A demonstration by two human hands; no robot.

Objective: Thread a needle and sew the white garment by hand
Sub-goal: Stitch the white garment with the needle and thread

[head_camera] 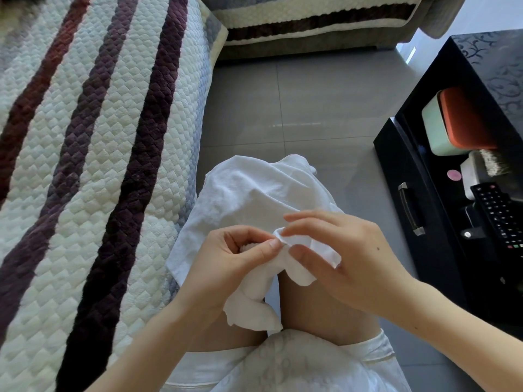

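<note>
Far left: sofa cover (85, 165), quilted in a diamond pattern, cream with dark purple and maroon plush stripes running lengthwise. A second sofa (311, 21) with the same striping is along the back.

Left hand (235, 264): fingers curled in tight, thumb and forefinger pinching a small fold of the white garment (254, 199). A bunched tail of the cloth hangs out below the palm, between the person's bare thighs.

The garment is thin, soft and creased, draped over the knees, with its far edge hanging over towards the grey glossy floor tiles (311, 108).

Right hand (348, 256): thumb and forefinger pinch the same fold, fingertips touching the left hand's. The other fingers are loosely spread, half open, over a scalloped corner of the cloth. Can't tell whether a needle or thread is in either pinch.

Right: black glossy cabinet (396, 171) with a metal drawer handle (410, 207). In its open shelf are a pale green box with an orange lid (447, 128) and a black remote (498, 216).
</note>
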